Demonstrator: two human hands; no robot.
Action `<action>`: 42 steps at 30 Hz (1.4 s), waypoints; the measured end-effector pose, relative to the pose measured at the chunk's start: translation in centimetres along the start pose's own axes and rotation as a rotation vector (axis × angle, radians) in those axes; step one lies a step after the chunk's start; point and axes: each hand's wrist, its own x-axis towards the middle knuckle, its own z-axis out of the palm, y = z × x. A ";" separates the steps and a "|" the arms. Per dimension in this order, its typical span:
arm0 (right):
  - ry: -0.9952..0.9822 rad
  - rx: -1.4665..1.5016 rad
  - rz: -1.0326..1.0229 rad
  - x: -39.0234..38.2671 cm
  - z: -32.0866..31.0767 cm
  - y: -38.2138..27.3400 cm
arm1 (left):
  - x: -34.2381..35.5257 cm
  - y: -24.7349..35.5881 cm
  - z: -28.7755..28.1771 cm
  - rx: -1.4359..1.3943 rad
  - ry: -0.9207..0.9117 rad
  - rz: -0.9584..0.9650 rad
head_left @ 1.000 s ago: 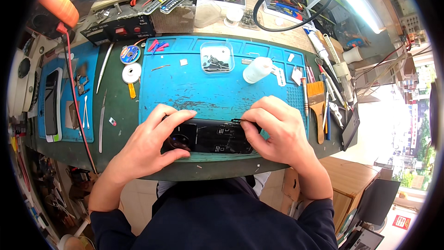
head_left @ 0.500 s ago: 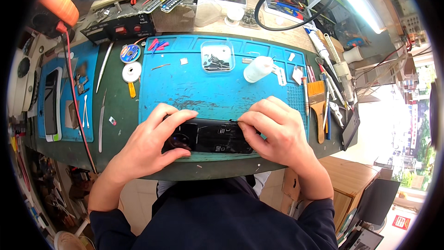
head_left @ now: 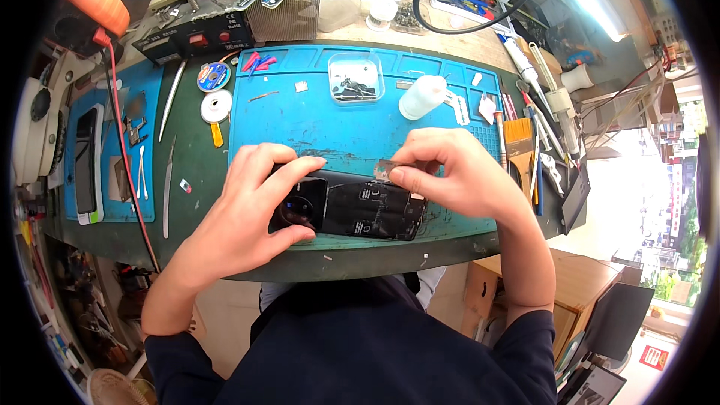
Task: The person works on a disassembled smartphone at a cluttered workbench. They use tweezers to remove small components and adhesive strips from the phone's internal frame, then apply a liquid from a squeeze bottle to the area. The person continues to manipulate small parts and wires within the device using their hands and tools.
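Observation:
A black phone [head_left: 367,210] lies on the blue work mat [head_left: 337,124] near its front edge, its back up and a large round camera at the left end. My left hand [head_left: 259,210] grips that camera end, thumb on the near edge and fingers on the far edge. Between the thumb and fingers of my right hand [head_left: 442,172] is a small thin metal blade [head_left: 383,170], held at the phone's far edge. Whether the blade is in the seam or just above it, I cannot tell.
Behind the phone stand a clear tray of small dark parts [head_left: 356,79] and a white bottle [head_left: 422,97]. Solder reels [head_left: 216,106] and tweezers [head_left: 169,187] lie left, near another phone [head_left: 88,161]. A wide brush [head_left: 519,142] and other tools lie right.
My right hand has lifted and shifted slightly away from me along the phone's far edge, bringing the thin blade into view. More of the phone's right end shows. My left hand keeps its grip.

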 end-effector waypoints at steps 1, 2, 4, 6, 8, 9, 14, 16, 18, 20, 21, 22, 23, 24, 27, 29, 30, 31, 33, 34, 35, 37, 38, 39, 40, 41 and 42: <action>-0.034 0.045 0.060 0.2 -0.2 0.1 | 0.1 0.1 -0.1 -0.007 -0.018 -0.027; -0.068 0.090 0.120 0.4 -0.3 0.3 | 0.2 0.3 -0.1 -0.013 -0.036 -0.054; -0.066 0.066 0.173 0.6 -0.1 0.2 | 0.4 0.5 -0.3 -0.003 -0.060 -0.071; -0.087 0.066 0.236 0.8 -0.2 0.3 | 0.5 0.5 -0.4 0.026 -0.069 -0.055; -0.106 0.066 0.231 1.0 -0.3 0.5 | 0.8 0.7 -0.6 0.030 -0.097 -0.078; -0.114 0.065 0.231 1.1 -0.3 0.6 | 0.9 0.8 -0.7 0.031 -0.110 -0.088; -0.144 -0.011 0.234 1.3 0.0 0.2 | 1.0 1.4 -0.6 0.082 -0.102 -0.092; -0.153 -0.010 0.232 1.2 0.0 0.1 | 1.0 1.6 -0.6 0.089 -0.102 -0.100; -0.132 0.043 0.221 1.0 0.0 0.6 | 1.1 1.6 -0.6 0.077 -0.111 -0.106; -0.048 0.238 0.225 0.4 0.3 1.6 | 1.4 1.4 -0.7 0.089 -0.141 -0.096; -0.012 0.338 0.218 0.2 0.3 1.9 | 1.5 1.4 -0.9 0.100 -0.153 -0.100; 0.007 0.397 0.251 -0.1 0.2 1.6 | 1.6 1.5 -1.1 0.095 -0.169 -0.116; 0.041 0.407 0.255 -0.4 0.4 1.8 | 1.7 1.6 -1.2 0.091 -0.186 -0.132; 0.077 0.417 0.262 -0.9 0.7 2.1 | 1.8 1.7 -1.3 0.084 -0.205 -0.146; 0.178 0.364 0.267 -2.1 1.0 1.9 | 2.3 2.3 -1.7 0.198 -0.190 -0.085; 0.249 0.327 0.237 -2.7 1.1 1.9 | 3.3 2.6 -1.5 0.188 -0.173 -0.034; 0.289 0.322 0.205 -3.0 1.3 2.2 | 4.0 2.8 -1.3 0.183 -0.164 -0.007; 0.324 0.318 0.169 -3.0 1.5 2.5 | 4.6 2.7 -0.9 0.155 -0.137 0.001; 0.406 0.258 0.060 -3.1 1.7 2.9 | 6.2 1.8 1.0 0.094 -0.083 0.021; 0.447 0.229 0.006 -3.1 1.8 3.1 | 6.8 1.7 2.0 0.110 0.006 0.110; 0.484 0.219 -0.021 -3.2 1.7 3.2 | 7.2 1.7 2.3 0.112 -0.017 0.094; 0.566 0.200 -0.069 -3.4 1.8 3.5 | 7.8 1.8 2.5 0.117 -0.068 0.068; 0.581 0.212 -0.085 -3.4 1.8 3.7 | 8.0 1.9 2.5 0.109 -0.081 0.056; 0.598 0.226 -0.100 -3.4 1.7 3.8 | 8.2 1.9 2.5 0.103 -0.096 0.043; 0.615 0.240 -0.115 -3.4 1.7 3.9 | 8.3 2.0 2.5 0.096 -0.110 0.030; 0.631 0.255 -0.130 -3.4 1.6 3.9 | 8.4 2.1 2.4 0.106 -0.121 0.038; 0.637 0.260 -0.125 -3.4 1.5 3.8 | 8.6 2.2 2.3 0.116 -0.130 0.048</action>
